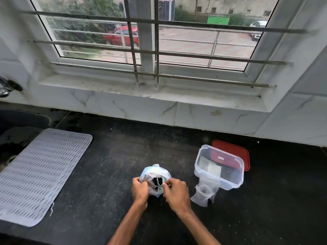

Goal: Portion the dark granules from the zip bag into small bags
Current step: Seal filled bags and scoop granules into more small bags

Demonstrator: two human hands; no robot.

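Note:
A white and clear plastic bag (154, 174) with dark granules (158, 181) showing inside stands on the black counter (113, 161), near the front middle. My left hand (139, 189) grips the bag's left side. My right hand (174, 190) pinches its bunched mouth from the right. Several small clear zip bags (203, 193) lie flat just right of my right hand, partly under a container.
A clear plastic container (219, 167) with dark items inside stands at the right, its red lid (233, 147) lying behind it. A pale grey ribbed drying mat (39, 172) covers the counter's left. A sink edge and tap (7, 87) are at far left. The window sill runs along the back.

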